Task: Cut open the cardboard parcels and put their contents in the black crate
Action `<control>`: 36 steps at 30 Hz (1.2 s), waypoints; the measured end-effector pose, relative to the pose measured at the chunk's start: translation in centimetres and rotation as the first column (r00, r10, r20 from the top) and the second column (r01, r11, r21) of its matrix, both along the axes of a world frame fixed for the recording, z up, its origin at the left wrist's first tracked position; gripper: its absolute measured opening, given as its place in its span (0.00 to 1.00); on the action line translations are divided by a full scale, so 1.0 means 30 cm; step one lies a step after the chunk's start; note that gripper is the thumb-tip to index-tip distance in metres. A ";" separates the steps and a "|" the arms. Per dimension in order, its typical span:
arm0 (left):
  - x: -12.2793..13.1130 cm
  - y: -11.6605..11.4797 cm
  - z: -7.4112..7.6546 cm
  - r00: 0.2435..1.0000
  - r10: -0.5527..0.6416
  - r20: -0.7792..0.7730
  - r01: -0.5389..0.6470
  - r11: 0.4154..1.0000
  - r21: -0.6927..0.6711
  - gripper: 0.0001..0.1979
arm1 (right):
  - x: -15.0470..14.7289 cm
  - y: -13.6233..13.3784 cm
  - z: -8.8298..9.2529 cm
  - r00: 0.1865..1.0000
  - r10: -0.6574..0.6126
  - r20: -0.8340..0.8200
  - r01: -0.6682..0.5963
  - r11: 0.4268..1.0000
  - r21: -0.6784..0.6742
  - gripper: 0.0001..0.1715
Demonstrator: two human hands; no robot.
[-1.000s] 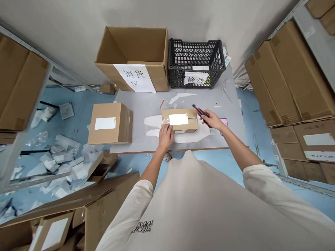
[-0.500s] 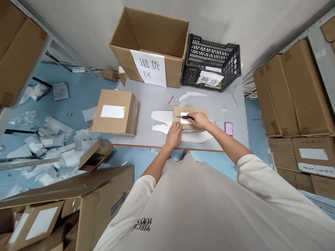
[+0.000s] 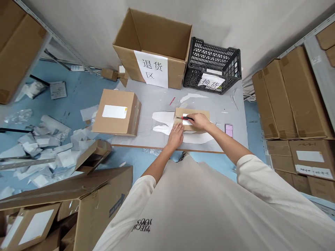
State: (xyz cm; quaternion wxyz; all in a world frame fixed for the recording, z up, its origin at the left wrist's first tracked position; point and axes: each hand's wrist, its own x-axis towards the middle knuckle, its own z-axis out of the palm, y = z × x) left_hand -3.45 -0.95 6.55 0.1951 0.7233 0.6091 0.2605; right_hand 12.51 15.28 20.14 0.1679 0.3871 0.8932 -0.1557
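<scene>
A small cardboard box (image 3: 203,114) with a white label on top lies on the table (image 3: 154,94), over a piece of white paper (image 3: 162,118). My right hand (image 3: 200,121) is closed around a red and black utility knife (image 3: 186,118), its blade pointing left across the box's top near the left end. The fingers of my left hand (image 3: 176,135) lie stretched out against the box's near left corner, steadying it with nothing in them. Whether the blade is in the cardboard I cannot tell.
A larger labelled box (image 3: 115,120) stands at the table's left. At the back are an open cardboard carton (image 3: 157,45) and a black plastic crate (image 3: 213,62). A phone (image 3: 229,130) lies on the right. Paper scraps (image 3: 49,139) litter the floor; shelves with boxes (image 3: 293,94) flank the right.
The camera view has shifted slightly. Both hands keep about the same place on the small box, and the knife remains near its left end.
</scene>
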 end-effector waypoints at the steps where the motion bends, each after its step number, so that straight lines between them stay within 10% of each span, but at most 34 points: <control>1: 0.001 0.000 -0.001 1.000 0.000 -0.002 0.000 1.000 0.001 0.35 | -0.002 -0.001 0.001 1.000 0.006 0.002 -0.006 1.000 0.001 0.28; 26: -0.003 -0.004 0.030 0.998 0.030 -0.055 -0.033 0.998 -0.055 0.35 | 0.076 0.018 0.015 0.983 0.071 0.172 -0.089 0.992 0.094 0.24; 36: 0.000 0.003 0.044 0.993 0.073 -0.095 -0.078 0.996 -0.049 0.30 | 0.335 0.047 0.053 0.975 -0.054 0.215 0.027 0.992 0.124 0.29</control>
